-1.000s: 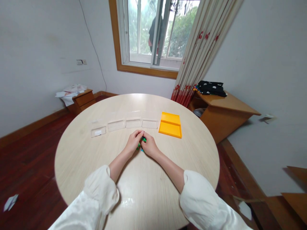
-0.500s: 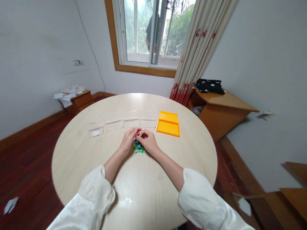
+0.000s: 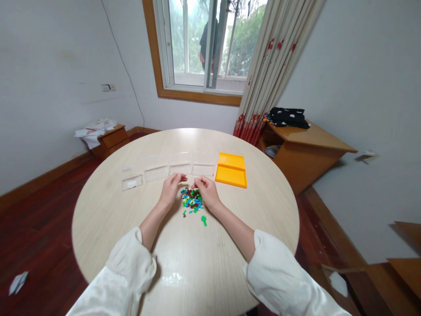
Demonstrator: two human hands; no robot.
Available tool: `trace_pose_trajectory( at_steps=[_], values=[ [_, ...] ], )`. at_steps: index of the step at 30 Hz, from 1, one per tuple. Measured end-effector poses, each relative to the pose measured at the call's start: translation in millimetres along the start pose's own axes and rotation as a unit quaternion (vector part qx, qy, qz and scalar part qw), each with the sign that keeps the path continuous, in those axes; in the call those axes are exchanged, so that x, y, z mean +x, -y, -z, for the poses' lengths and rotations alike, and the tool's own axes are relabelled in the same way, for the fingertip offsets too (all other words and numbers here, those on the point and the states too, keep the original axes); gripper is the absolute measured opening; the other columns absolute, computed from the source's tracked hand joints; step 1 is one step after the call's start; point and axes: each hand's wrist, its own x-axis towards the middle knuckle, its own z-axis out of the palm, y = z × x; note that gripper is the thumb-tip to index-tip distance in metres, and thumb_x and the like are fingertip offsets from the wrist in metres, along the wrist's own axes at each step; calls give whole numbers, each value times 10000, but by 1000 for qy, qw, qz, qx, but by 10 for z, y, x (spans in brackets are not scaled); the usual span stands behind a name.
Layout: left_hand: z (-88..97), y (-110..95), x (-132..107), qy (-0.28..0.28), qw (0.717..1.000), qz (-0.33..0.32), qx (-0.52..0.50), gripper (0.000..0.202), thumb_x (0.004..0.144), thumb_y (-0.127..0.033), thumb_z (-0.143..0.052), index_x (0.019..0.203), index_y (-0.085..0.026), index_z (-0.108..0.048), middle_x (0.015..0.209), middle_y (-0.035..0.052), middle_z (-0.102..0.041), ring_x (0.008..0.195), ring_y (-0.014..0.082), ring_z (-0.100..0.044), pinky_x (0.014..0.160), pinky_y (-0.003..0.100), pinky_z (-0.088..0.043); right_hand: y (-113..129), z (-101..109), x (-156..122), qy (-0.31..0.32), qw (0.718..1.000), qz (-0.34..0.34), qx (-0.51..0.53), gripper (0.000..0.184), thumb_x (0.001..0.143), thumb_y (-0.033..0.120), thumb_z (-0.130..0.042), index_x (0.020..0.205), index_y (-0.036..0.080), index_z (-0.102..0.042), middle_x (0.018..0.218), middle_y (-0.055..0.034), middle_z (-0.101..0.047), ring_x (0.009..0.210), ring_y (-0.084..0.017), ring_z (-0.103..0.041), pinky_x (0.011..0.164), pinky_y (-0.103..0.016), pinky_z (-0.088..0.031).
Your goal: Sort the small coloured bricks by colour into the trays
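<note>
A loose pile of small building bricks (image 3: 192,200) in green, blue, brown, white and yellow lies on the round table (image 3: 194,267) between my hands. My left hand (image 3: 171,191) rests at the pile's left side, fingers stretched forward and thumb apart, with nothing visible in it. On the other side my right hand (image 3: 208,192) has its thumb and fingertips pinched together over the pile's far right edge. Whether a brick sits in that pinch is too small to tell. Nearer to me lies a green cross-shaped piece (image 3: 204,220), apart from the pile.
Several clear plastic boxes (image 3: 156,173) stand open in a row beyond my hands. The leftmost box (image 3: 132,182) holds something white. To their right lies an open yellow case (image 3: 230,176). A wooden desk (image 3: 296,149) with dark cloth stands beyond the table's right edge.
My hands have moved apart, the left one leftward and the right one slightly right. More of the brick pile shows, spread wider, and the green cross-shaped piece is now visible near me.
</note>
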Motion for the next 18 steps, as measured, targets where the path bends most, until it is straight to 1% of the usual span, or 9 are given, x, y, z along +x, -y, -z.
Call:
trace_pose_trajectory(
  at_steps=[2, 4, 8, 11, 13, 15, 18],
  values=[
    [43, 40, 33, -6, 1000, -4, 29, 384, 738, -542, -538, 779, -170, -623, 843, 75, -652, 895, 229, -599, 906, 396, -429, -40, 41, 33, -8, 999, 9, -37, 219, 773, 351, -519, 621, 195, -545, 616, 15, -598, 636, -135, -549, 684, -269, -439],
    [51, 76, 43, 4, 999, 3, 32, 424, 737, -575, -531, 813, -168, -622, 905, 86, -650, 949, 239, -589, 943, 406, -405, -93, 82, 71, -6, 998, 8, -66, 197, 781, 327, -504, 658, 189, -572, 661, 11, -615, 662, -136, -556, 701, -272, -440],
    [-39, 103, -18, 72, 997, 22, 5, 516, 729, -636, -527, 934, -169, -603, 1023, 93, -629, 1041, 248, -558, 982, 411, -369, -188, 121, 118, 8, 996, -13, -86, 172, 797, 297, -490, 808, 185, -620, 814, -11, -664, 806, -152, -601, 809, -303, -446],
    [-121, 88, -86, 116, 993, 28, -13, 530, 729, -640, -542, 976, -174, -587, 1059, 88, -620, 1045, 243, -557, 975, 401, -366, -209, 90, 86, 25, 996, 0, -80, 196, 811, 309, -492, 894, 187, -619, 936, -32, -673, 920, -158, -600, 888, -319, -433],
    [-152, 88, -112, 123, 991, 35, -34, 530, 724, -634, -558, 989, -175, -572, 1058, 84, -616, 1024, 237, -565, 953, 388, -380, -199, 42, 36, 34, 997, 8, -67, 228, 821, 324, -491, 963, 185, -603, 1017, -51, -659, 977, -159, -593, 919, -320, -427],
    [-166, 106, -120, 117, 991, 42, -56, 526, 725, -620, -572, 1008, -178, -550, 1032, 75, -618, 1007, 227, -569, 928, 373, -394, -185, -13, -18, 37, 998, 6, -48, 268, 829, 334, -489, 1037, 188, -573, 1091, -68, -635, 1014, -159, -586, 936, -321, -425],
    [-186, 156, -116, 104, 990, 51, -85, 500, 743, -593, -573, 1033, -188, -524, 981, 58, -626, 972, 205, -578, 892, 346, -412, -176, -81, -65, 25, 999, -5, -23, 291, 835, 356, -483, 1072, 199, -548, 1120, -71, -618, 1032, -165, -579, 951, -331, -423]
  ],
)
